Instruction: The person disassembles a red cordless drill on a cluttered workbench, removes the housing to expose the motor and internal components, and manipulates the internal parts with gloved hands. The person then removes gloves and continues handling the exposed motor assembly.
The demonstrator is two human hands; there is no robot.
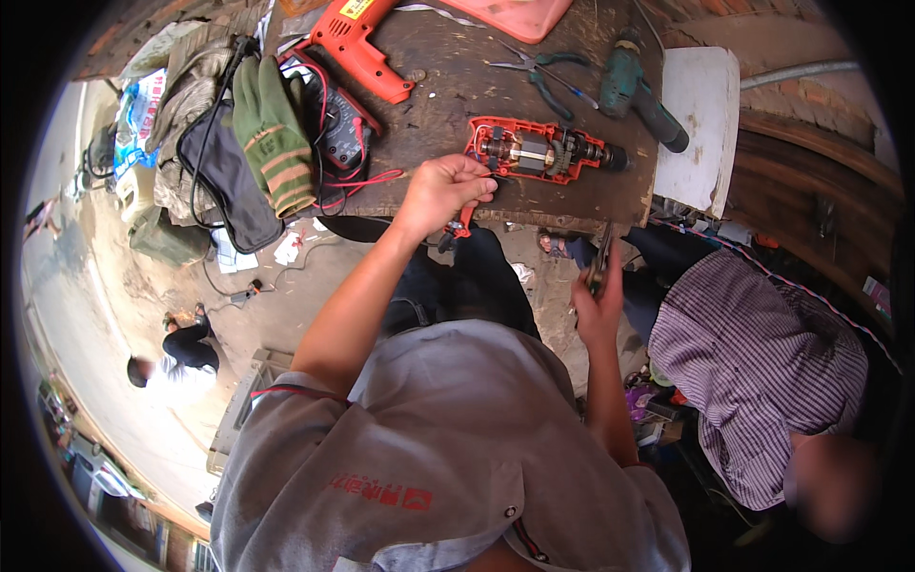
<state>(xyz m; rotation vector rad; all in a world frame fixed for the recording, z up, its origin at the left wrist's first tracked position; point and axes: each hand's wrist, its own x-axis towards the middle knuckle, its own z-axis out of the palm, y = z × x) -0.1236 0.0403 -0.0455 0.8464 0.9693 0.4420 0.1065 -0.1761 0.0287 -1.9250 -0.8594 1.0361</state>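
Note:
An opened power drill (pixel 534 153) lies on the workbench, its orange half-shell exposing the motor, gears and black chuck. My left hand (pixel 448 191) is closed over the drill's handle area, thumb and fingers pinched together. What sits in that pinch is too small to make out. Below the hand, the lower end of the orange handle (pixel 461 225) sticks out past the bench edge. Off the bench to the right, my right hand (pixel 600 303) grips pliers (pixel 600 262) with their jaws pointing up. Part of their handles is hidden by my fingers.
Behind the opened drill lie other pliers (pixel 545 74), a teal cordless drill (pixel 637 91) and an orange drill (pixel 357 43). A multimeter (pixel 338 119) with red leads and green gloves (pixel 272 133) are at left. A person in a checked shirt (pixel 753 353) is close on my right.

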